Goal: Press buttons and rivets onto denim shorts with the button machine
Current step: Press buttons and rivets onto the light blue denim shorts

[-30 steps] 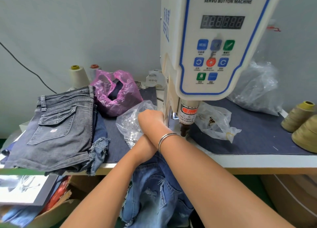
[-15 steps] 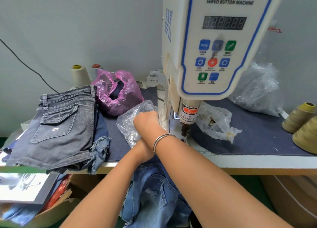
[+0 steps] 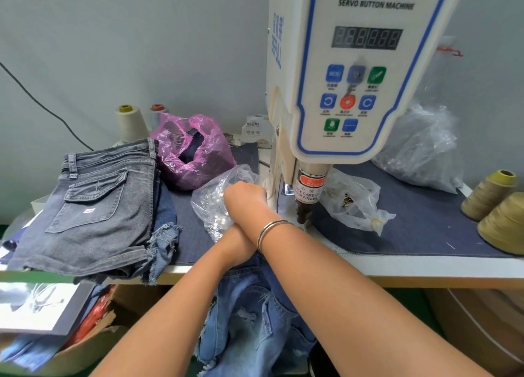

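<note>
The right hand (image 3: pixel 245 196), wrist crossed over the left forearm, reaches into the clear bag of metal buttons (image 3: pixel 215 206) beside the button machine (image 3: pixel 351 73); its grip is hidden, so I cannot tell if it is apart or together. The left hand is covered by the right arm. 1 pair of blue denim shorts (image 3: pixel 252 320) hangs off the tabletop (image 3: pixel 425 266) edge below the arms, and grey shorts (image 3: pixel 93 209) lie stacked at left.

— What stood behind the bench?
— A plain pale grey wall (image 3: pixel 141 45), evenly lit, with a black cable (image 3: pixel 42 104) slanting down it at the left.
— And below?
— A white-edged tabletop (image 3: pixel 425 266) under dark blue cloth (image 3: pixel 425 220); green floor (image 3: pixel 411 297) beneath.
</note>
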A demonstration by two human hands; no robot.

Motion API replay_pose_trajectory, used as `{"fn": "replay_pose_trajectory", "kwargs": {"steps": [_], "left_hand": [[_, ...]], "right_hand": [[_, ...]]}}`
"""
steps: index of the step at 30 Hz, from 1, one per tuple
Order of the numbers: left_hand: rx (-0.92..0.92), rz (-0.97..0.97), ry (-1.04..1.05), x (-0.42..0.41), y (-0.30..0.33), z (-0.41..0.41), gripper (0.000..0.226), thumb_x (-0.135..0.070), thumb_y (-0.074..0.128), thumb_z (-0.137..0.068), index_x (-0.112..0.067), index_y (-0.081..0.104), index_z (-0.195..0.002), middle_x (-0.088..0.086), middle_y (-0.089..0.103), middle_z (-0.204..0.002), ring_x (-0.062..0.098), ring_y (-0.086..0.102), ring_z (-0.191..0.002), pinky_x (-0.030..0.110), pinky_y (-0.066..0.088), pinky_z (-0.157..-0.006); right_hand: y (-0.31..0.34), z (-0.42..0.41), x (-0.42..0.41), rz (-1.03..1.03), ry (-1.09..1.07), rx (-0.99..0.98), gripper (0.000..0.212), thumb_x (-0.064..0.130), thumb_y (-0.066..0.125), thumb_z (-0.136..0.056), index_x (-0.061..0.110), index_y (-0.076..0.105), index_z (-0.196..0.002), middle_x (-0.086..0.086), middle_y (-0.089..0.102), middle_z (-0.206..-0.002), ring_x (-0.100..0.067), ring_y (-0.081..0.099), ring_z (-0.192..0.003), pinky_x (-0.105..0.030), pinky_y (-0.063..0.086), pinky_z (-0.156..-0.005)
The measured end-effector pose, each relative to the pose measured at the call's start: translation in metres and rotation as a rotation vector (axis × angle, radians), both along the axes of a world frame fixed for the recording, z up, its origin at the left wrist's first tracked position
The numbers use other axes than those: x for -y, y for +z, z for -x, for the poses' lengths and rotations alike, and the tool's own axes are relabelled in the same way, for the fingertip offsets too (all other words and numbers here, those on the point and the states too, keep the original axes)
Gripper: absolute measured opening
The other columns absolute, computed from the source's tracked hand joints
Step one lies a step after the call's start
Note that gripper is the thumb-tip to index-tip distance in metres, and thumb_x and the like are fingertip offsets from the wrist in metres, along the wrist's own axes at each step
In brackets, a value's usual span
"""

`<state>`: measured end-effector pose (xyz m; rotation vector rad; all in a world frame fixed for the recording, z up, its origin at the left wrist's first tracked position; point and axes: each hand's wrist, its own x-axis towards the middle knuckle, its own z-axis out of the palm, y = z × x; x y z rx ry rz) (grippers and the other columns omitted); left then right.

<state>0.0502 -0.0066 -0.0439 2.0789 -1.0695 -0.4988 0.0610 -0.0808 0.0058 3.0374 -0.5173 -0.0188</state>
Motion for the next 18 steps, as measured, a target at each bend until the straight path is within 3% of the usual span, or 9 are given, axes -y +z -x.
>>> {"fn": "replay_pose_trajectory", "kwargs": {"steps": [8,14,17,18], "left_hand": [[0.007,-0.033,0.004,-0.003,-0.003,-0.002,0.037,-0.001,0.046,-0.099,0.002,0.040,-0.135,0.017,0.041,-0.143,0.006,0.028,-0.113,0.008,0.022,-0.084],[-0.007,0.006,-0.004,0.000,-0.001,-0.001,0.021,-0.001,0.047,-0.098,-0.003,0.055,-0.118,0.008,0.053,-0.114,0.013,0.042,-0.103,0.014,0.036,-0.076],[-0.049,0.066,-0.019,-0.001,-0.002,-0.002,0.019,0.001,0.049,-0.096,-0.012,0.056,-0.108,0.004,0.053,-0.109,0.012,0.045,-0.102,0.021,0.040,-0.084],[-0.062,0.114,-0.023,-0.001,-0.002,-0.001,0.023,0.003,0.049,-0.096,-0.018,0.055,-0.101,0.004,0.054,-0.105,0.009,0.047,-0.099,0.024,0.041,-0.085]], "right_hand": [[0.004,0.005,-0.010,-0.008,0.078,0.142,0.028,-0.011,0.049,-0.086,0.001,0.064,-0.107,-0.013,0.063,-0.113,-0.029,0.062,-0.106,-0.034,0.050,-0.078],[0.010,0.016,-0.009,-0.095,0.011,0.160,0.028,-0.013,0.046,-0.086,-0.002,0.063,-0.106,-0.018,0.064,-0.113,-0.032,0.063,-0.105,-0.035,0.050,-0.078],[0.013,0.024,-0.011,-0.101,0.037,0.210,0.020,-0.014,0.046,-0.085,0.000,0.060,-0.088,-0.016,0.063,-0.106,-0.031,0.064,-0.099,-0.032,0.046,-0.071],[0.012,0.030,-0.010,-0.115,0.048,0.254,0.020,-0.013,0.046,-0.086,0.000,0.059,-0.092,-0.015,0.061,-0.107,-0.031,0.063,-0.098,-0.032,0.045,-0.071]]}}
